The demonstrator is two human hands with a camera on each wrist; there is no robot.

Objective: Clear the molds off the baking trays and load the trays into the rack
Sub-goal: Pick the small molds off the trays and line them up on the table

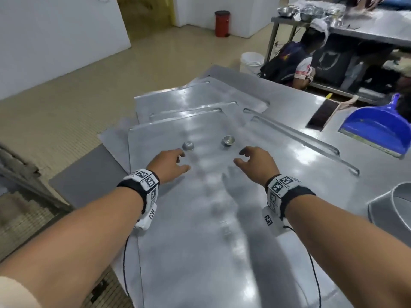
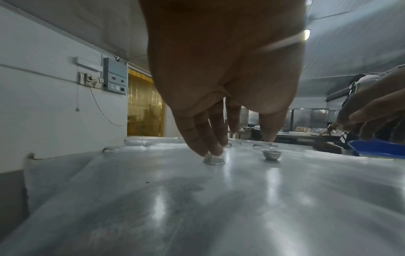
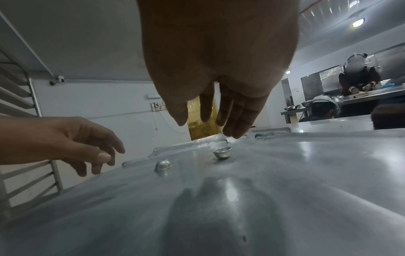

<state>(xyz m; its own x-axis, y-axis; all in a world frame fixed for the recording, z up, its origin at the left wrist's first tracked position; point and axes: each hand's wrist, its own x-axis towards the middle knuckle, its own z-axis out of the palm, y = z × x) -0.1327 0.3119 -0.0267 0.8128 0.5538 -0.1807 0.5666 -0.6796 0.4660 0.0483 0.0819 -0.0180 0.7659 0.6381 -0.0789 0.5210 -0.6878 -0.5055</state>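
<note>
molds first: two small metal cups sit on the top baking tray [image 1: 178, 207], which lies on a loose stack of trays on the steel table [image 1: 311, 121]. upturned mold [image 1: 188, 146] lies rim down just ahead of the left hand [image 1: 170, 162]; upright mold [image 1: 228, 140] sits rim up just ahead of the right hand [image 1: 255, 161]. molds stand well apart from each other.

left hand: fingers spread and relaxed, holding nothing. left wrist view puts the fingertips [image 2: 210, 149] right at the dome of the upturned mold, touching or nearly so, can't tell which. right hand: fingers loose and apart, holding nothing, hovering above its mold, not touching.

step in hand looks like picking up both molds, one per hand. to do it well: pinch the upright one by its rim, thumb against forefinger. the upturned one is a smooth dome on slick metal and will likely skate if pushed from above, so grip low at the rim from two sides. lift straight up, don't drag the tray, the stack is uneven.

rack [image 3: 26, 181] shows at the left of the right wrist view, beside the table. blue dustpan [image 1: 378, 127] lies far right.
</note>
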